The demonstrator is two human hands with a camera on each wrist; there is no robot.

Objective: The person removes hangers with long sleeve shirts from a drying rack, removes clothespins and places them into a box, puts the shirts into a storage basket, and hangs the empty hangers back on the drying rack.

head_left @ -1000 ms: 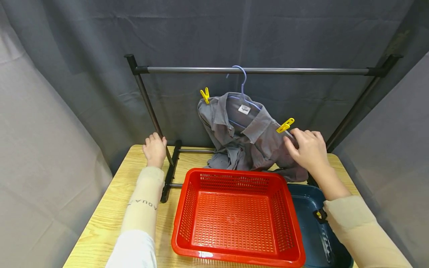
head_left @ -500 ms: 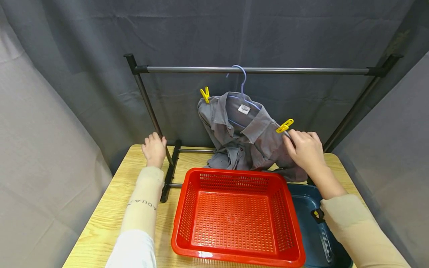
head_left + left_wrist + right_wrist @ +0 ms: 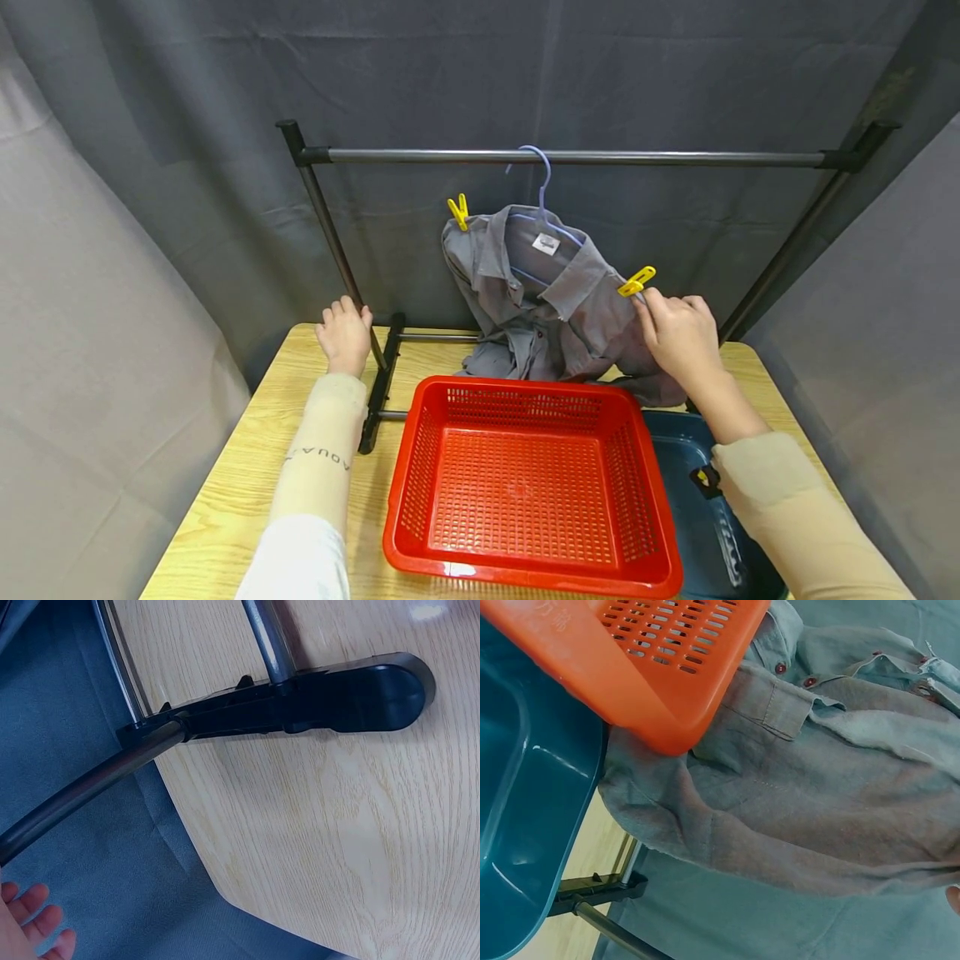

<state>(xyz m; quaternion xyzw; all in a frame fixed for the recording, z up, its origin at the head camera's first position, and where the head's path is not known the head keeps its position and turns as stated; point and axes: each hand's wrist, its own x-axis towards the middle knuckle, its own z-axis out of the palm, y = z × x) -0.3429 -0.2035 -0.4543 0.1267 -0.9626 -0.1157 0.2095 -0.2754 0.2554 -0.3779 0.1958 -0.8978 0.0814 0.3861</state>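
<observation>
A grey button-up shirt (image 3: 585,308) hangs on a lavender hanger (image 3: 546,179) hooked over the rack's top bar. Yellow clothespins sit at both shoulders: one clothespin (image 3: 458,213) at the left and another clothespin (image 3: 637,282) at the right. My right hand (image 3: 684,340) pinches the shirt's right shoulder, just below that clothespin. In the right wrist view only a fingertip (image 3: 954,898) shows, at the cloth's edge. Beside the rack's left post (image 3: 330,221) is my left hand (image 3: 345,337), its fingers loosely bent and holding nothing in the left wrist view.
In front of the shirt stands a red perforated basket (image 3: 401,500) on the wooden table (image 3: 202,533). A dark blue tub (image 3: 678,475) is partly beneath it at the right. The rack's black foot (image 3: 360,697) rests near the table's left side. Grey cloth (image 3: 420,75) hangs behind.
My right hand has moved slightly left along the shirt's shoulder, closer to the clothespin, its thumb and fingers drawing together. The left hand has stayed almost still.
</observation>
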